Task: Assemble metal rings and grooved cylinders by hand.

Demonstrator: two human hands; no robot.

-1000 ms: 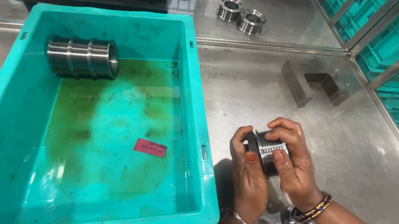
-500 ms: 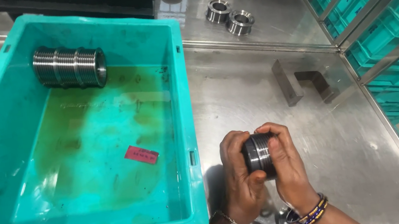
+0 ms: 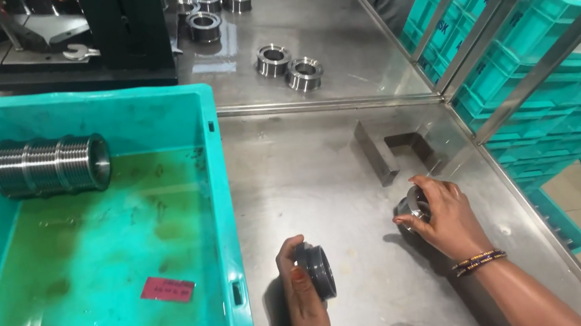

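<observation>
Steel table [image 3: 321,158] — hands apart, each gripping ring

small red rectangular label [image 3: 167,289], flat on teal crate [image 3: 225,221] floor

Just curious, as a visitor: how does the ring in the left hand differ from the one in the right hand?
The left-hand ring looks dark, almost black; the right-hand ring is bright and shiny. The left hand holds its ring on edge near the teal crate; the right hand covers much of its ring, near the angle bracket. Both are round metal rings over the steel table.
</observation>
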